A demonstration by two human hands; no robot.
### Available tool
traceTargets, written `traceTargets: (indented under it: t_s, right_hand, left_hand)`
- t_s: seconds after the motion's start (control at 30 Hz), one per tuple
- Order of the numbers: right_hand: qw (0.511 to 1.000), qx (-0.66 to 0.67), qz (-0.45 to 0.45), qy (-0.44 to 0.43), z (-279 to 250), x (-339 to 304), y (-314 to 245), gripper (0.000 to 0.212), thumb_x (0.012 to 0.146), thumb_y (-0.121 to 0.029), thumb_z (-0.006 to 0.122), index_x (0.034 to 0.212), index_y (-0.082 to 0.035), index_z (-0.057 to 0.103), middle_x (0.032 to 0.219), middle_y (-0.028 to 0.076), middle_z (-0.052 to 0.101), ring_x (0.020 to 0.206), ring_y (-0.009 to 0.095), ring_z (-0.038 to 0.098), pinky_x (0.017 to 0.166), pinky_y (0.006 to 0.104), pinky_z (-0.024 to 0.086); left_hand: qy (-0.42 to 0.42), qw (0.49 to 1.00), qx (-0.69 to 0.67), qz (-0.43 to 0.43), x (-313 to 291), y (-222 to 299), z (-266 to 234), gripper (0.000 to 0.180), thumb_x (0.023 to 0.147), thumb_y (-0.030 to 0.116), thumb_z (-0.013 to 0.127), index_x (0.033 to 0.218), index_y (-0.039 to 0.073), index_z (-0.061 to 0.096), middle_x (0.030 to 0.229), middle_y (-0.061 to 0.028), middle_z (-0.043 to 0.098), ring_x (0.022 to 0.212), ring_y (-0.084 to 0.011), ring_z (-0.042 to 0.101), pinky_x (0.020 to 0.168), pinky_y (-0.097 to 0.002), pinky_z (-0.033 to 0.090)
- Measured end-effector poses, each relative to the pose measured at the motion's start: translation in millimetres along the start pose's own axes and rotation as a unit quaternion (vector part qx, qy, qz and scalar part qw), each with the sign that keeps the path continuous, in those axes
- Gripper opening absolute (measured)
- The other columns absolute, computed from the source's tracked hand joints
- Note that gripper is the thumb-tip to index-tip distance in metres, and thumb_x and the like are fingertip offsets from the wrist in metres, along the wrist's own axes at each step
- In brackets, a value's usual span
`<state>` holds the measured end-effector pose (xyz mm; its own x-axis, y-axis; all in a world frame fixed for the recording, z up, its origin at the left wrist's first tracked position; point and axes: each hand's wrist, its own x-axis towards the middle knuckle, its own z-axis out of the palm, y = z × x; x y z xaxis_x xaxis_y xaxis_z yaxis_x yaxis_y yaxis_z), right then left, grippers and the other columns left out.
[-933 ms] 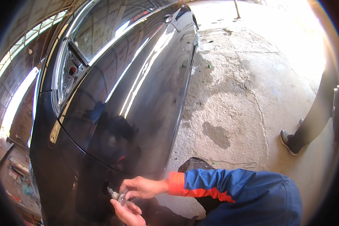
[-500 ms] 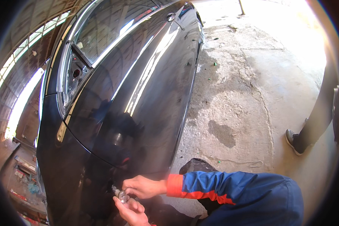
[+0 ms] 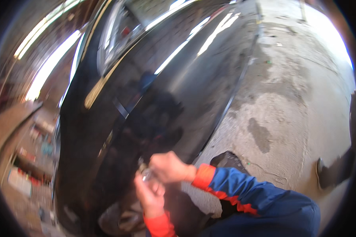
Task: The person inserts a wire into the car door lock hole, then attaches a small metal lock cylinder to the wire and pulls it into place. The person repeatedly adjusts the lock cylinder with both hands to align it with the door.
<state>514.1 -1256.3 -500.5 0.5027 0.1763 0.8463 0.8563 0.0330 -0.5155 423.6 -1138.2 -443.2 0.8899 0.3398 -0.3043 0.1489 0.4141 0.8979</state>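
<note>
- Broadly, a rough grey floor [image 3: 284, 102] is stretching along the right side of the view, with a darker, damp-looking patch [image 3: 259, 135] lying on it.
- A glossy black car [image 3: 201, 87] is filling the middle, its long side running from near the hands up toward the top right; pale streaks of light and dark reflections are showing in the paint.
- Mixed clutter [image 3: 21, 181] is lying at the far left, beyond the car, too blurred to sort out.
- Another person is standing at the right edge, only a dark trouser leg and a shoe [image 3: 320, 173] clearly showing.
- A blue sleeve [image 3: 245, 189] with orange-red trim is covering the right arm, and an orange-red cuff [image 3: 159, 225] is circling the left wrist.
- The right hand [image 3: 172, 168] is sitting bent, right up against the bulb; blur is hiding whether its fingers are gripping.
- The left hand [image 3: 150, 195] is holding the bulb, thumb and fingers closing around it from below.
- The small glassy bulb [image 3: 146, 175] is resting between both hands, just in front of the black paintwork.
</note>
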Motion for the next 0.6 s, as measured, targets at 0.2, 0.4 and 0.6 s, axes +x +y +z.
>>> traceTargets:
  t_s: [0.2,0.4,0.6]
  right_hand:
    - [0.992,0.083,0.096,0.022,6,1,-3,0.015,0.105,-0.016,0.063,0.097,-0.003,0.06,0.078,0.021,0.063,0.069,0.045,0.064,0.062,0.0482,0.053]
    - [0.973,0.143,0.179,0.017,0,0,1,0.028,0.113,-0.019,0.058,0.09,-0.004,0.056,0.069,0.006,0.051,0.059,0.016,0.05,0.056,0.0351,0.043]
    - [0.908,0.36,0.212,-0.011,1,-9,7,0.022,0.11,-0.02,0.067,0.096,-0.003,0.062,0.092,0.001,0.066,0.082,0.006,0.057,0.071,0.0276,0.051]
  left_hand:
    - [-0.04,0.999,-0.008,-0.012,2,-2,-10,0.048,0.111,0.055,0.048,0.091,0.012,0.059,0.056,0.0017,0.042,0.045,-0.0151,0.042,0.043,-0.03,0.035]
    - [-0.072,0.997,-0.026,-0.022,6,-3,-11,0.047,0.111,0.055,0.044,0.097,0.013,0.059,0.057,-0.001,0.046,0.044,-0.0177,0.045,0.043,-0.0311,0.036]
    - [-0.088,0.995,-0.035,-0.018,9,-6,-17,0.048,0.112,0.055,0.044,0.1,0.012,0.06,0.058,-0.0016,0.047,0.043,-0.0176,0.046,0.042,-0.0306,0.037]
